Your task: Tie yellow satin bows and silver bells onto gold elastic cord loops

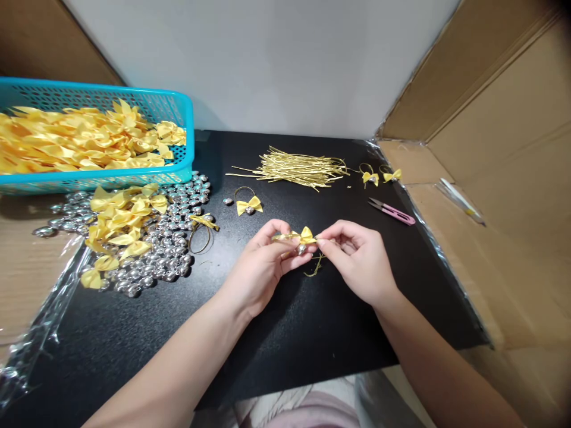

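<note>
White wall and brown cardboard panels stand around a black desk. Largest on it is a bright blue perforated plastic basket full of yellow ribbon bows, at the far left. Near it spread shiny silver rounded beads, with loose yellow satin bows heaped among them.

Both bare hands meet over the middle of the desk. The left hand has thumb and fingers closed lightly on a gold cord loop and a small yellow satin bow. The right hand pinches at the bow's right side, seemingly on a cord end, though its fingertips hide most of it.

Beyond the hands lies a sheaf of straight metallic-gold cords; pink-handled metal snips rest to the right.

Smallest is the single silver bead at the held bow's lower edge. This piece should be very light: soft ribbon that creases easily, springy cord, a smooth bead likely to slip. Cord close to the bow's centre looks the surest hold, sparing the ribbon tips.
</note>
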`<state>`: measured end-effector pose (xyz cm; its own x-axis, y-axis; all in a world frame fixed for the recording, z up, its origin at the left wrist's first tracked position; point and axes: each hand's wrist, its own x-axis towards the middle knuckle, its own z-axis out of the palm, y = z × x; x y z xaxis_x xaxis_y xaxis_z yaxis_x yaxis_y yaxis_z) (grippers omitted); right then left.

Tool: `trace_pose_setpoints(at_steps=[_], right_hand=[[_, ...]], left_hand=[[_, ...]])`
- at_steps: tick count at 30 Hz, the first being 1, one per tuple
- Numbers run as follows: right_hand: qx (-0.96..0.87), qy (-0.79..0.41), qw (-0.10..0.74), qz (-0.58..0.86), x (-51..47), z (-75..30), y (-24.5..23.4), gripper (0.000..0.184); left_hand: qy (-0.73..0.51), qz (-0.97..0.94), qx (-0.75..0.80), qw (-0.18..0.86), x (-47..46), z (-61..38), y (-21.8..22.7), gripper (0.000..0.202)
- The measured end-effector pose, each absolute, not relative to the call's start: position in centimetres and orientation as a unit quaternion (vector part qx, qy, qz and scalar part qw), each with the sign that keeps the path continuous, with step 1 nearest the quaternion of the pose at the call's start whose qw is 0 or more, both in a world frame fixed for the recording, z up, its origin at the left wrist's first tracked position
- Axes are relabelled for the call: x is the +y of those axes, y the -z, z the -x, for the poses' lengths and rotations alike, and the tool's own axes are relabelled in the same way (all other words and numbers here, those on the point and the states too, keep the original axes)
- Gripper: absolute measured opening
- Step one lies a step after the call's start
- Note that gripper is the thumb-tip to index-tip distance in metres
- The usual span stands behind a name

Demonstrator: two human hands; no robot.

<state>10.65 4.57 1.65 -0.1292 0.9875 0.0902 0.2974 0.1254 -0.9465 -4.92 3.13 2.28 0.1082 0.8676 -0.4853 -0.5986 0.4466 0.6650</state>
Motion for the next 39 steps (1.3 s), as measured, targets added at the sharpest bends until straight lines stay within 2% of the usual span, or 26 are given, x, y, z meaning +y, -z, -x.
trace_pose_setpoints(at_steps=[8,22,39], right_hand=[[-0.615,-0.422,0.423,0.515,4.57,-10.55,-1.76,0.005],[-0.484,-0.570,0.448,0.490,5.06,-10.45,-1.08,0.008],[-0.412,-0.632,0.430,0.495,5.11,-10.35,-1.33,0.015]], left_hand=[[-0.495,-0.153,0.450,0.728,3.23,4.93,-2.17,0.014],[-0.504,-0.165,0.419,0.737,3.06,5.02,-2.21,0.022],[-0.489,-0.139,0.433,0.745,3.41,4.93,-2.37,0.029]])
